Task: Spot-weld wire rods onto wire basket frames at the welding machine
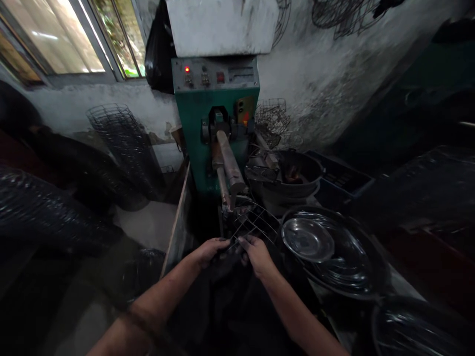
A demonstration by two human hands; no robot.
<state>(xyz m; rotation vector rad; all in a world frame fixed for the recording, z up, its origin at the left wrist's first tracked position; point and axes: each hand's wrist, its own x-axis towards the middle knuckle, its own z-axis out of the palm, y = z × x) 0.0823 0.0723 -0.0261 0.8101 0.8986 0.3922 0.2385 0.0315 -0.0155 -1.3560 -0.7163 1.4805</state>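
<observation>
Centre of the frame, low down: left hand (pixel 210 250) and right hand (pixel 257 254) side by side, both closed on the near edge of a wire grid (pixel 249 223), fingers curled around its rods. Grid held roughly flat, its far edge tucked under the tip of a long, rusty metal arm (pixel 229 163) jutting toward the camera from a green machine (pixel 215 116) in the upper middle of the frame. Red lamp (pixel 186 69) lit on the machine's grey control panel, a second red button further right along the same panel.

Just right of the grid: a shiny steel bowl (pixel 308 239) resting on a stack of dark round pans (pixel 345 267) in the lower right. Behind them, nearer the machine, a deep dark basin (pixel 293 180) with scraps inside. More wire baskets (pixel 272 121) hanging against the stained white wall (pixel 326 74) in the upper right.

Left of centre: a leaning stack of wire racks (pixel 120 143) against the wall, below a bright window (pixel 70 37) in the upper left corner. Black bag (pixel 159 49) hanging between window and machine. Lower left corner dark and blurred, contents impossible to make out.
</observation>
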